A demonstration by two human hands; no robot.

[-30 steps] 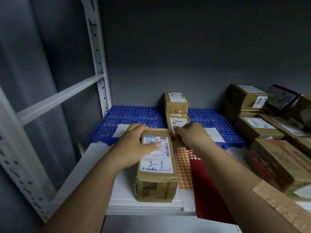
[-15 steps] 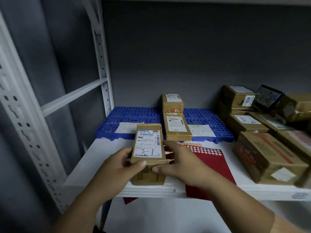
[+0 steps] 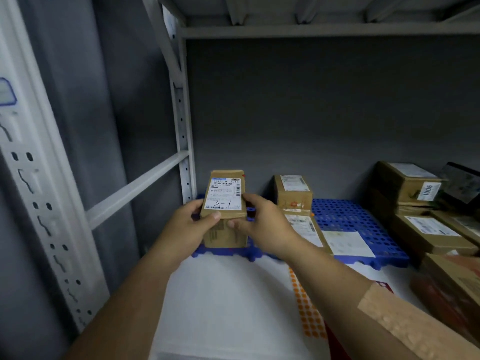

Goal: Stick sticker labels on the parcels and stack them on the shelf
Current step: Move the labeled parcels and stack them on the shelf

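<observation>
While both hands, left & right, grip brown cardboard parcel w/ white label (marked 3-1), it hangs over blue perforated plastic pallet, prob. for steady placement on shelf.

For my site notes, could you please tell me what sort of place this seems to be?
Probably a parcel storeroom or courier pickup point. A metal shelf rack holds taped cardboard parcels bearing barcode shipping labels, one box is numbered 1006, and both hands hold a parcel handwritten 3-1.
</observation>
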